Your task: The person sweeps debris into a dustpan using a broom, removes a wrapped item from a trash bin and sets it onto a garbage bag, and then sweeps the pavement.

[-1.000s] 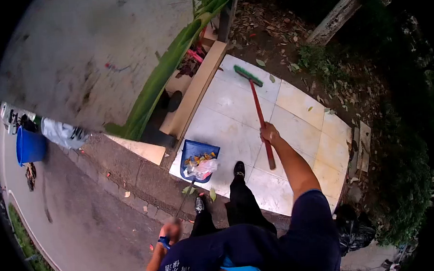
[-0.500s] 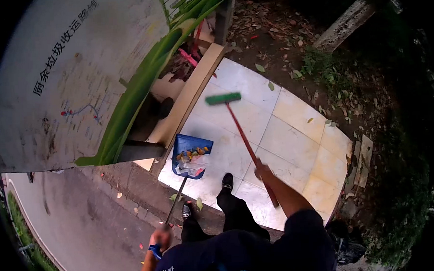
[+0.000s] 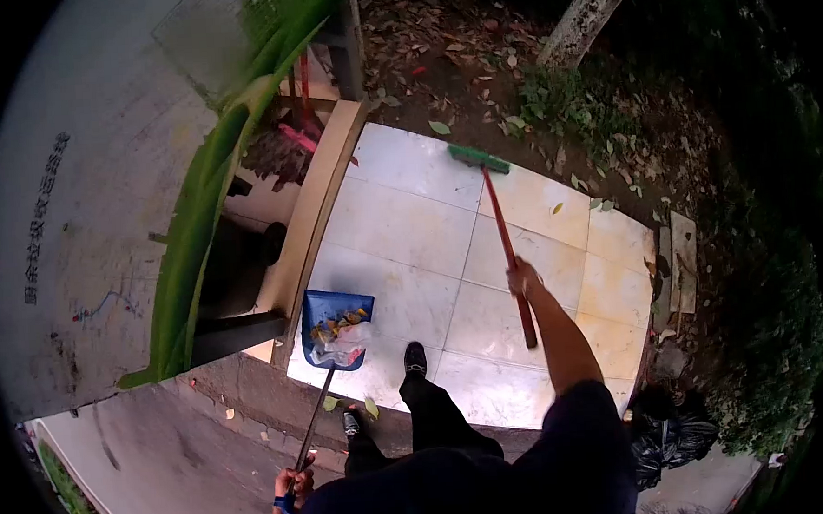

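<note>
My right hand is closed round the red handle of a broom. The broom's green bristle head lies at the far edge of the tiled platform, by the soil. Lower left, my left hand grips the dark handle of a long-handled dustpan. The blue pan rests on the tiles beside a beige ledge. Inside it are yellow-brown leaves and crumpled clear plastic.
A large sign board with green edging stands at the left. Leaf litter and a tree trunk lie beyond the platform. Black bags sit at the lower right, and loose slabs along the right edge. A road runs lower left.
The broom head has swung right, from mid-platform to its far edge beside the soil. My right hand moved along with it. The view has shifted; the dustpan still rests by the ledge.
</note>
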Motion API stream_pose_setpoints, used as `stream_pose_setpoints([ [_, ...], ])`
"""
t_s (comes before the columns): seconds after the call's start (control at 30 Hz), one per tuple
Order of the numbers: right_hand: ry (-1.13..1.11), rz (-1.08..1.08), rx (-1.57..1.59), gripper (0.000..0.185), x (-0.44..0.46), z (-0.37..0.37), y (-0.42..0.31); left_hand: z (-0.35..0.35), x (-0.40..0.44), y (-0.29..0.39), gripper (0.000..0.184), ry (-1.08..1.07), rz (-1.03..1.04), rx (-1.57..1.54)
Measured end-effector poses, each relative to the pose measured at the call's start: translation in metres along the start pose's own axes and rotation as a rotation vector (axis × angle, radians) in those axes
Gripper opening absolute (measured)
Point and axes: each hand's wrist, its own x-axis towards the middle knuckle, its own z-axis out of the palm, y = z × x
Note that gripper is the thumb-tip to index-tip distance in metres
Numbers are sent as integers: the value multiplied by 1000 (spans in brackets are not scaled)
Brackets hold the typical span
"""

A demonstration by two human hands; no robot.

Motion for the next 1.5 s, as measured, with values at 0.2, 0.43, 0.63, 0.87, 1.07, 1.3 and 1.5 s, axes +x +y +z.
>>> stream_pose_setpoints([
  [0.2, 590, -310, -526, 32, 148, 53, 123, 22, 11, -9, 48, 93, 60, 10],
  [0.43, -120, 212, -150, 46, -233, -19, 91, 25, 33, 12, 47, 150, -3, 171],
  [0.63, -69, 433, 386, 22, -245, -84, 108, 64, 74, 25, 45, 144, -121, 189],
  [0.87, 370, 93, 456, 10, -39, -141, 130, 122, 95, 17, 42, 121, -207, 238],
  [1.07, -609, 27, 1521, 43, -20, -55, 264, 118, 100, 33, 43, 125, -257, 164],
  [1.3, 63, 441, 474, 35, -294, -61, 134, 157, 109, 26, 42, 84, -241, 146],
  [1.5, 347, 146, 707, 29, -200, -143, 150, 157, 117, 44, 43, 142, -237, 222],
])
